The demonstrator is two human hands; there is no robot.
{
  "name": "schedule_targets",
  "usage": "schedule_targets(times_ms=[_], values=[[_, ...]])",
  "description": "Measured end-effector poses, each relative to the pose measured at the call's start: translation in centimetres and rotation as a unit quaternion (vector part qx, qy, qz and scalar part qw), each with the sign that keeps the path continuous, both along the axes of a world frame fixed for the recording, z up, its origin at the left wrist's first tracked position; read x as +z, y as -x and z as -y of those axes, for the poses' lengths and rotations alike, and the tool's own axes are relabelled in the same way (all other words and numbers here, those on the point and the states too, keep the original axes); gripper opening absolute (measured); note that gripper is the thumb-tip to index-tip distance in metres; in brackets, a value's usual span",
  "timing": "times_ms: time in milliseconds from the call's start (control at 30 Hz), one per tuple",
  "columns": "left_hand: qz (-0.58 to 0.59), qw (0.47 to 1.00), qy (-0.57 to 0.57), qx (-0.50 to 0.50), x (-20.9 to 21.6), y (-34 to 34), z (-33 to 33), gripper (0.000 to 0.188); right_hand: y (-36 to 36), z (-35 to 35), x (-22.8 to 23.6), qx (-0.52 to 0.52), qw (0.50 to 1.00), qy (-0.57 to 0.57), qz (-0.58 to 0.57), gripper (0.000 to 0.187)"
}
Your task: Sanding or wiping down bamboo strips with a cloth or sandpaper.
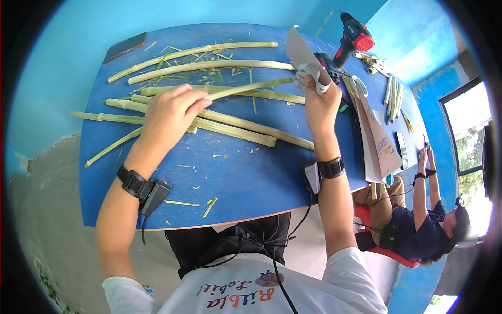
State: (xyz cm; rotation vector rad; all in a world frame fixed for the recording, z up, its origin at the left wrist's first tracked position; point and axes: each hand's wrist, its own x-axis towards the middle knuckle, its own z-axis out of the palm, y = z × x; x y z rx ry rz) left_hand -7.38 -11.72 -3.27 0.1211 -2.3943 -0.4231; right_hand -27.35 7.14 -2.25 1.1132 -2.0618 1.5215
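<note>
My left hand (175,107) is closed around a pale green bamboo stick (251,89), which points to the right and tilts slightly up. In my right hand (321,99) is a curled, grey-beige sheet of sandpaper (302,51) with a printed back, pinched and folded in the fingers. The stick's far tip ends close to the sandpaper; whether they touch I cannot tell. Several more bamboo sticks (240,135) lie beneath and around my left hand. Two longer bamboo sticks (209,65) rest farther back among thin green shavings.
A red-and-black cordless drill (353,39) stands at the back right. Nearby are a tape roll (358,86), printed sheets (377,138) and cut bamboo pieces (393,99). A dark flat block (125,47) lies far left. Another person (418,225) sits at the blue table's (251,180) right end.
</note>
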Motion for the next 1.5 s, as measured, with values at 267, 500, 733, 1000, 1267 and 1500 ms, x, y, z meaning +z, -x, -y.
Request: schedule_targets(times_ms=[267, 500, 733, 1000, 1267, 1500], values=[[-0.002, 0.999, -0.008, 0.038, -0.1, -0.3, 0.3, 0.018, -1.1, 0.5, 0.4, -0.009, 1.000, -0.013, -0.013, 0.049], [0.001, 0.998, -0.003, 0.067, 0.7, -0.6, -0.1, 0.017, -0.8, 0.7, 0.4, 0.045, 0.994, -0.023, -0.097, 0.061], [-0.001, 0.996, 0.072, 0.055, 1.0, -0.7, -0.2, 0.011, -0.9, 0.8, 0.2, 0.032, 0.994, -0.051, -0.096, 0.061], [0.032, 0.998, 0.027, 0.046, 1.1, -0.7, -0.3, 0.016, -0.6, 1.4, -0.4, 0.057, 0.993, -0.040, -0.093, 0.043], [0.012, 0.995, 0.033, 0.098, 1.0, -0.8, 0.1, 0.017, -1.5, 1.1, 0.6, 0.190, 0.874, 0.229, 0.385, 0.023], [0.005, 0.993, 0.022, 0.113, 1.3, -0.6, -0.5, 0.016, -2.3, 1.3, 0.3, 0.342, 0.694, 0.273, 0.572, 0.030]])
